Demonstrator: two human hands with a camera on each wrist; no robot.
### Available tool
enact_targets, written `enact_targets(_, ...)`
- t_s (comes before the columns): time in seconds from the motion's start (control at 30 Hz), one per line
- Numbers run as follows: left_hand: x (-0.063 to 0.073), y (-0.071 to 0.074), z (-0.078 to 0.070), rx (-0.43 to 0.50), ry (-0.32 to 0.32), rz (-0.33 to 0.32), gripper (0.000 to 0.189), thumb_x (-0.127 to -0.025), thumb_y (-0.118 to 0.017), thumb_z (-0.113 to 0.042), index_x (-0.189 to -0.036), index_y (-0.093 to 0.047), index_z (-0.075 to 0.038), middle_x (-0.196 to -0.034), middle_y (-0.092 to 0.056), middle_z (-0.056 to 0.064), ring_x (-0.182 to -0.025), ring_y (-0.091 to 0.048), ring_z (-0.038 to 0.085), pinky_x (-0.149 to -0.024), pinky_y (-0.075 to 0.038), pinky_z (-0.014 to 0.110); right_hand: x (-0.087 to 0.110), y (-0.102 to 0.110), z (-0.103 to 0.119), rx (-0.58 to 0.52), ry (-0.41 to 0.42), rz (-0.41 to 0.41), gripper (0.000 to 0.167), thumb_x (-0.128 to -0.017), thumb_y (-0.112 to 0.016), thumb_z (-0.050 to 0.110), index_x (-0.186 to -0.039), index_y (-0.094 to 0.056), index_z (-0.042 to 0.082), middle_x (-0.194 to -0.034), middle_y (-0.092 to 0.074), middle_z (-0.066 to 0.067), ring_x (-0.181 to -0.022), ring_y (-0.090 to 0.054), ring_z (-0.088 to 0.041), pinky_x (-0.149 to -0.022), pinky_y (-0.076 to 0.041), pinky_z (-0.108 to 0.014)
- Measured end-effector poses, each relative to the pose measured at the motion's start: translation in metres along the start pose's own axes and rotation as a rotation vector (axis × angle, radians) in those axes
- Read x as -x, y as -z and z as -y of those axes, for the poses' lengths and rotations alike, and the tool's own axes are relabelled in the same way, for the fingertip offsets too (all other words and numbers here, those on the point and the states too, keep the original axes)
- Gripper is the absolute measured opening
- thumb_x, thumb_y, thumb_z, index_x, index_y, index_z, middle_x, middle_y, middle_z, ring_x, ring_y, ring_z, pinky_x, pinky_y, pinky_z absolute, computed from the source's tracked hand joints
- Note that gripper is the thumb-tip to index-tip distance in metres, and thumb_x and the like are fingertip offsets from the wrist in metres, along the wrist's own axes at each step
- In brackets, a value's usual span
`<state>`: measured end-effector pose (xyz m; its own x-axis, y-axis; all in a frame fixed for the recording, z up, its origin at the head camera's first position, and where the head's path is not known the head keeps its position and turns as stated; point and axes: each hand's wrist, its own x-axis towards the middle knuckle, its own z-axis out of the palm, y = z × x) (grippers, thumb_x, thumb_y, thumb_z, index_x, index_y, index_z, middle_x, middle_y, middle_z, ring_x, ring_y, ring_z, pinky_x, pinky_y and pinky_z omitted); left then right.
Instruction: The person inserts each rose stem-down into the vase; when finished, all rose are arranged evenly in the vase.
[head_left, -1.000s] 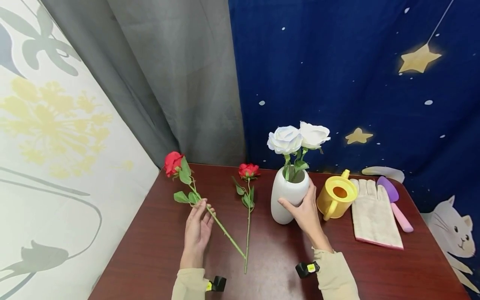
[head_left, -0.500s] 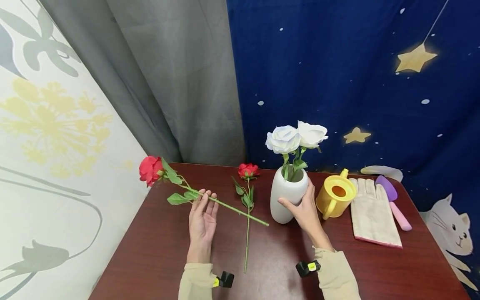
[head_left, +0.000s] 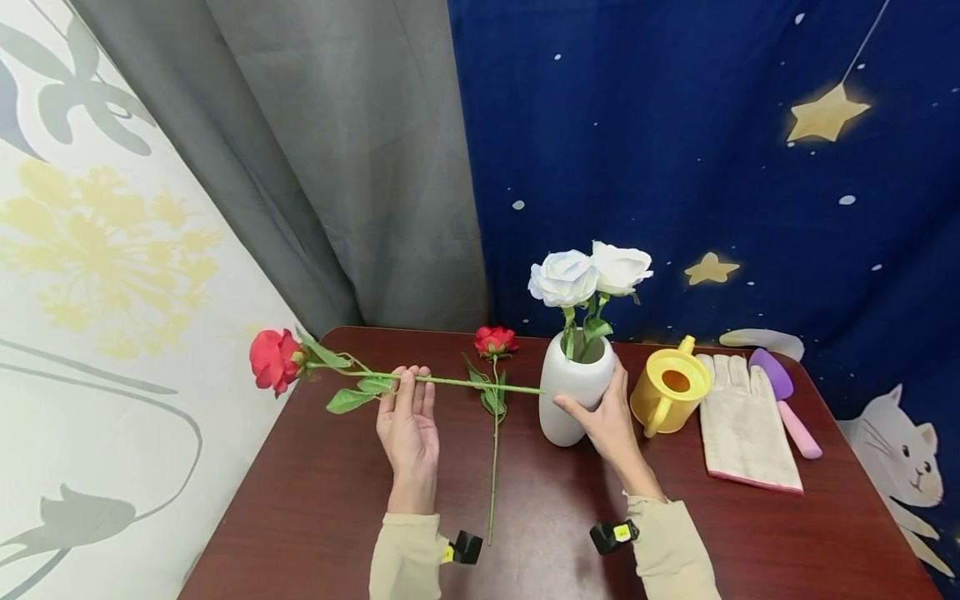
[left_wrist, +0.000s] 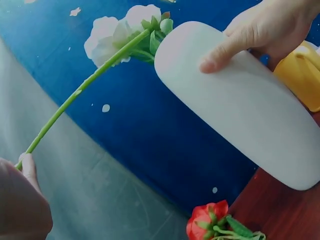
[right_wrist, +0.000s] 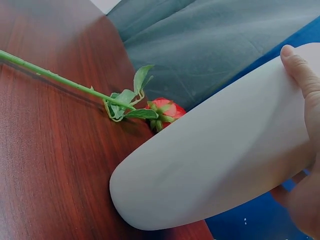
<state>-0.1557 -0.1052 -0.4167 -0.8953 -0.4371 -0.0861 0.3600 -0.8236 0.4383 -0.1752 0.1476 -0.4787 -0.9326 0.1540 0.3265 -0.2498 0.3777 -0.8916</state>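
Note:
My left hand (head_left: 411, 433) pinches the green stem of a red rose (head_left: 275, 362), which lies nearly level above the table. Its bloom points left, and in the head view its stem end overlaps the vase's left side. My right hand (head_left: 609, 417) grips the white vase (head_left: 564, 408) from the right, thumb across its front. Two white roses (head_left: 562, 279) stand in the vase. In the left wrist view the held stem (left_wrist: 75, 95) runs up toward the white blooms. A second red rose (head_left: 495, 342) lies on the table between the hands.
Right of the vase stands a yellow watering can (head_left: 671, 390). Beside it lie a cream work glove (head_left: 750, 433) and a purple-headed trowel (head_left: 772, 375) with a pink handle. A grey curtain (head_left: 375, 167) and a blue one (head_left: 637, 125) hang behind the dark wooden table (head_left: 300, 517).
The held rose has swung from a slant to nearly level, its bloom moving left and its stem end moving right and up to the vase. My right hand stays on the vase.

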Motion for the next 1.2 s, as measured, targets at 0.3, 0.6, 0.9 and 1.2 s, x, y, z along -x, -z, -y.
enact_targets(0.3,0.003,-0.008,0.008,0.027,-0.1,-0.011,0.008,-0.087,-0.064,-0.003,-0.088,-0.058,0.002,-0.08,-0.066,0.013,-0.078,-0.066,0.021,-0.071,-0.053,0.027,0.001,0.002,0.012,-0.023,-0.006,0.004,0.103,-0.071,-0.083,0.021,-0.146,-0.014,0.014,-0.138,-0.027,-0.013,-0.121,-0.035,-0.026,-0.1,-0.029,-0.046)
enact_targets(0.6,0.005,-0.014,0.015,-0.004,-0.193,0.004,0.006,-0.086,-0.064,0.0,-0.086,-0.058,0.003,-0.078,-0.066,0.015,-0.077,-0.067,0.023,-0.069,-0.054,0.029,-0.001,0.0,0.001,-0.025,-0.003,-0.005,0.105,-0.067,-0.085,0.021,-0.146,-0.016,0.015,-0.138,-0.028,-0.011,-0.121,-0.036,-0.024,-0.1,-0.03,-0.043)
enact_targets(0.9,0.006,-0.024,0.025,-0.112,-0.249,0.003,0.015,-0.083,-0.07,-0.004,-0.091,-0.059,0.004,-0.082,-0.067,0.019,-0.078,-0.067,0.026,-0.071,-0.054,0.034,0.0,0.002,0.001,-0.02,-0.012,-0.01,0.104,-0.068,-0.085,0.024,-0.146,-0.015,0.018,-0.138,-0.028,-0.009,-0.119,-0.037,-0.023,-0.098,-0.032,-0.043)
enact_targets(1.2,0.007,-0.033,0.034,-0.183,-0.312,0.038,0.016,-0.084,-0.069,-0.004,-0.09,-0.058,0.007,-0.082,-0.066,0.021,-0.077,-0.067,0.027,-0.069,-0.054,0.036,0.0,-0.001,0.0,-0.03,0.021,-0.03,0.104,-0.067,-0.086,0.026,-0.146,-0.018,0.016,-0.137,-0.03,-0.01,-0.116,-0.04,-0.024,-0.096,-0.034,-0.043)
